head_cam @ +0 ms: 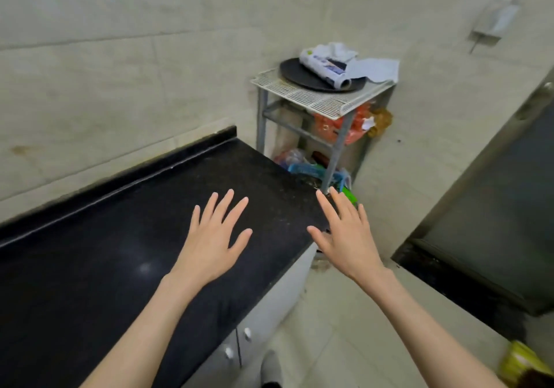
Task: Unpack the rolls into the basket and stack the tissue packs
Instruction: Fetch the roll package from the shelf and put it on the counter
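Above the black speckled stone counter (99, 237), the left hand (209, 246) is held flat with the palm down and all five fingers spread; it grips nothing. Whether the palm touches the surface cannot be told. The right hand (347, 237) is likewise flat and spread, holding nothing, and sits past the counter's right end, over the pale tiled floor (344, 342).

Behind that end of the counter, in the corner of the beige tiled wall (120, 42), stands a grey metal-framed rack with a white wire-grid top shelf (311, 96). On the top shelf lies a round black flat tray (302, 75). A white printed plastic-wrapped roll (326, 68) lies on its side across the tray, with a crumpled white cloth or wrapper (335, 50) touching its far side. A pale folded cloth (374, 69) lies just beside the tray at the shelf's right corner.

On the rack's middle level sits an orange-red plastic bag (332, 126). On the lowest level a blue plastic basket (308, 170) is partly visible, close to the right fingertips; its contents cannot be made out. No tissue packs can be identified.

White cabinet doors with round knobs (248, 336) sit under the counter.
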Tool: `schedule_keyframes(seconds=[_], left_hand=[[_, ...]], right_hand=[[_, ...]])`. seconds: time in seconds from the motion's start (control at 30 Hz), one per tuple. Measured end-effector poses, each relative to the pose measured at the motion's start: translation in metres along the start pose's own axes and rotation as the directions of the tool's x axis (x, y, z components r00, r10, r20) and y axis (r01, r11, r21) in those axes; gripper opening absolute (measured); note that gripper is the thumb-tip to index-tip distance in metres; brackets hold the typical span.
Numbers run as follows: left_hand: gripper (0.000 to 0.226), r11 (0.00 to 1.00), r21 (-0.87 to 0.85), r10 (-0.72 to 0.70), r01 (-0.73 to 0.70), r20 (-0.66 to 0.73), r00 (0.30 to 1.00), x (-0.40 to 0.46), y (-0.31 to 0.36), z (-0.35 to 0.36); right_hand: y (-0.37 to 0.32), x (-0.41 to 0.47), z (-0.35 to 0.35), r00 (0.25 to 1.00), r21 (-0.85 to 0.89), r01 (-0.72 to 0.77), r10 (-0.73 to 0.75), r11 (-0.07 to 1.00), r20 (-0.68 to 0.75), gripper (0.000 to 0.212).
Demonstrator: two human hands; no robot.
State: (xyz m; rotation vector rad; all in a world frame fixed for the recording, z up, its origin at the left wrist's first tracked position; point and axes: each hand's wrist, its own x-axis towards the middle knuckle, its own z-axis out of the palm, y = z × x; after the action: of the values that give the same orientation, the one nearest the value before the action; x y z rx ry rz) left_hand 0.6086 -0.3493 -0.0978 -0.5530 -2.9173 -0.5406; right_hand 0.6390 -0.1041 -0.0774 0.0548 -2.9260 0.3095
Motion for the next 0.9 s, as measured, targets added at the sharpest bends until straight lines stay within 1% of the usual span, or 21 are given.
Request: schedule_keyframes(seconds=[0.1,0.2,0.37,0.43,0.53,0.6,0.77,0.9], left_hand=[[0.058,0.998,-0.029,0.053,-0.052,0.037,0.998,0.063,0.023,0.030],[0.058,0.995,-0.059,0.086,-0.084,0.038,0.996,0.137,0.041,0.051],[0.058,0.990,-0.068,0.125,-0.127,-0.022,0.992,0.261,0.064,0.056],[0.058,0.987,-0.065,0.149,-0.150,-0.017,0.989,0.302,0.072,0.058],[0.058,0.982,-0.065,0.177,-0.177,-0.007,0.984,0.354,0.080,0.063],[0.058,0.983,-0.067,0.170,-0.169,0.005,0.985,0.383,0.082,0.069],[0.058,0.992,-0.018,0.126,-0.125,0.028,0.992,0.452,0.081,0.083],[0.058,0.997,0.023,0.077,-0.077,-0.002,0.997,0.512,0.080,0.090]], right_hand=[[0.048,0.034,0.000,0.998,-0.003,-0.061,0.061,0.998,0.006,0.066],[0.092,0.088,-0.006,0.997,-0.026,-0.076,0.076,0.997,-0.002,0.065],[0.146,0.181,-0.022,0.994,-0.038,-0.095,0.093,0.995,-0.057,0.065],[0.163,0.208,-0.023,0.991,-0.020,-0.115,0.113,0.993,-0.069,0.065],[0.189,0.246,-0.021,0.990,-0.012,-0.132,0.131,0.991,-0.051,0.064],[0.203,0.276,-0.020,0.991,0.011,-0.117,0.117,0.993,-0.057,0.064],[0.227,0.363,-0.017,0.991,0.166,-0.044,0.063,0.985,-0.115,0.062],[0.245,0.448,-0.014,0.988,0.201,0.039,-0.008,0.979,-0.155,0.061]])
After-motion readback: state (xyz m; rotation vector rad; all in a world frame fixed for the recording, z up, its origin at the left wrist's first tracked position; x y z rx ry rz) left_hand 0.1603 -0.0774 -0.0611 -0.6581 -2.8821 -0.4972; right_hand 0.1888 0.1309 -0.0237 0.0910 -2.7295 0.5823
